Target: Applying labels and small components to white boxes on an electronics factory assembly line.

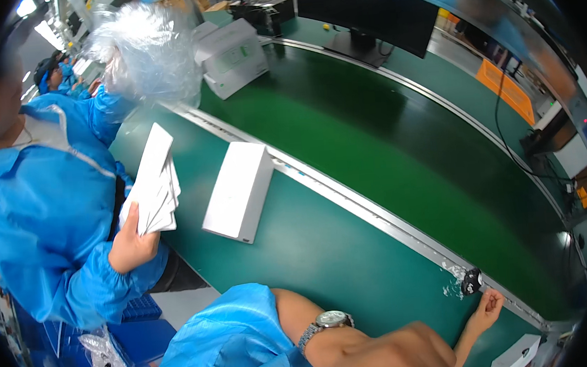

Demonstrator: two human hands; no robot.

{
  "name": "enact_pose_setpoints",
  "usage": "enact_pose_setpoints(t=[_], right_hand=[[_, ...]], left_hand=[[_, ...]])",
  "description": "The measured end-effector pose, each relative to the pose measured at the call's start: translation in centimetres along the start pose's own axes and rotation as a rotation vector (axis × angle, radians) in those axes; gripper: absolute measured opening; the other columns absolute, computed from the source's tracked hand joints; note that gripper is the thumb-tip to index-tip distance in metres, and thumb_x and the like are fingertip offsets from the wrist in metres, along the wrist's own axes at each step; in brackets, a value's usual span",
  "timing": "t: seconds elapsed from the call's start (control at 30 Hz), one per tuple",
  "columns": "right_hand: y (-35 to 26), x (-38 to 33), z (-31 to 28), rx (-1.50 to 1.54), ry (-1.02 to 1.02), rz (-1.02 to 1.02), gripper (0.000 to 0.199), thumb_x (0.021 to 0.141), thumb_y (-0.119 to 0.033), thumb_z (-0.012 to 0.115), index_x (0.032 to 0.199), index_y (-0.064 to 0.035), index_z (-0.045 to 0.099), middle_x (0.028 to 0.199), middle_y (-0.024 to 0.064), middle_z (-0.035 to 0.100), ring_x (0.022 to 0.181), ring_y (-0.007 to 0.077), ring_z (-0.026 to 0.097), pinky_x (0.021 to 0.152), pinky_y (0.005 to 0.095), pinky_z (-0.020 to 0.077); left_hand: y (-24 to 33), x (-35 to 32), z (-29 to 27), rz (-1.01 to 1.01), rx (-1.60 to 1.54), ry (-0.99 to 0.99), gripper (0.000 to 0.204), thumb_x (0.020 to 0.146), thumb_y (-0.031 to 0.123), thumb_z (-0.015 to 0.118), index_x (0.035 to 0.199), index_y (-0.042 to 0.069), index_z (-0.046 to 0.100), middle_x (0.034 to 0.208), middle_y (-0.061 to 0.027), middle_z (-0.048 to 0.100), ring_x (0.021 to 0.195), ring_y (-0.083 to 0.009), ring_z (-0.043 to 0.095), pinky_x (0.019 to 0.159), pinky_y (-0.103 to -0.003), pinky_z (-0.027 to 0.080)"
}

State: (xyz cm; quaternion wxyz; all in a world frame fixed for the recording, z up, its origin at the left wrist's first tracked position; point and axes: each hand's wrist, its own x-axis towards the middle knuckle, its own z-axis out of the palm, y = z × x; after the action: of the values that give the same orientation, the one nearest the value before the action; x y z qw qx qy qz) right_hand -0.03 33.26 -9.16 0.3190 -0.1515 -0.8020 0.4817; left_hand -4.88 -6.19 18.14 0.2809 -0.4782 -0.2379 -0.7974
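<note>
My left hand [390, 355] is large and close at the lower edge, its back showing below a metal wristwatch [330, 320] and a blue sleeve [230, 347]. Its fingers are hidden. Farther right, my right hand [486, 311] is at the bench's metal rail with its fingers curled together. What they pinch, if anything, is too small to make out. Right beside those fingertips sits a small black bundle [471, 281], with white scraps [452, 276] strewn to its left. A long white box [239, 191] rests on the green bench [299, 252], apart from both hands.
At left, a co-worker in blue [39, 196] holds a fan of white flat pieces [156, 187]. A clear plastic bag [152, 53] bulges behind them. Beyond the rail [378, 211] runs a green belt [372, 136]. Another white box [517, 355] stands at lower right.
</note>
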Motion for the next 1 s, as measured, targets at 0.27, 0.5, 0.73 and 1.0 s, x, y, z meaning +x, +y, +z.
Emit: enact_pose_setpoints(t=[0.27,0.5,0.73,1.0], right_hand=[[-4.6,-0.6,1.4,-0.162,0.053,-0.004,0.016,0.101,-0.017,0.072,0.096,-0.0054,0.063,0.081,-0.0055,0.055,0.069,0.0025,0.043,0.061,0.0206,0.0336],[-7.1,-1.1,1.8,-0.114,0.087,0.009,0.013,0.098,-0.014,0.073,0.094,-0.0055,0.064,0.076,-0.0042,0.057,0.063,0.0047,0.047,0.058,0.0228,0.0382],[-14.9,-1.5,3.1,-0.302,0.057,-0.499,0.013,0.085,-0.011,0.081,0.091,-0.0077,0.07,0.092,0.0079,0.068,0.077,0.0265,0.065,0.067,0.0351,0.0535],[-12.4,-1.3,-14.3,-1.277,0.732,0.106,0.089,0.083,-0.043,0.083,0.149,0.0019,0.043,0.139,0.029,0.053,0.127,0.0479,0.051,0.105,0.0573,0.0411]], left_hand=[[-0.3,-0.1,-3.9,-0.108,0.004,-0.292,0.033,0.103,0.034,0.064,0.086,0.006,0.064,0.075,-0.0049,0.057,0.052,-0.0182,0.051,0.05,-0.032,0.036],[-0.7,-1.4,-0.4,-0.135,0.218,-0.515,0.03,0.096,0.033,0.073,0.1,0.005,0.063,0.086,-0.0068,0.062,0.059,-0.0191,0.054,0.052,-0.033,0.037],[0.4,-3.6,0.6,-0.463,0.617,-0.55,0.02,0.102,0.019,0.066,0.089,0.005,0.062,0.08,-0.0123,0.067,0.064,-0.0289,0.062,0.057,-0.038,0.046],[0.0,-9.1,-2.2,-0.69,0.934,-0.801,0.026,0.1,0.011,0.066,0.079,0.002,0.054,0.073,-0.017,0.052,0.06,-0.0376,0.051,0.056,-0.045,0.04]])
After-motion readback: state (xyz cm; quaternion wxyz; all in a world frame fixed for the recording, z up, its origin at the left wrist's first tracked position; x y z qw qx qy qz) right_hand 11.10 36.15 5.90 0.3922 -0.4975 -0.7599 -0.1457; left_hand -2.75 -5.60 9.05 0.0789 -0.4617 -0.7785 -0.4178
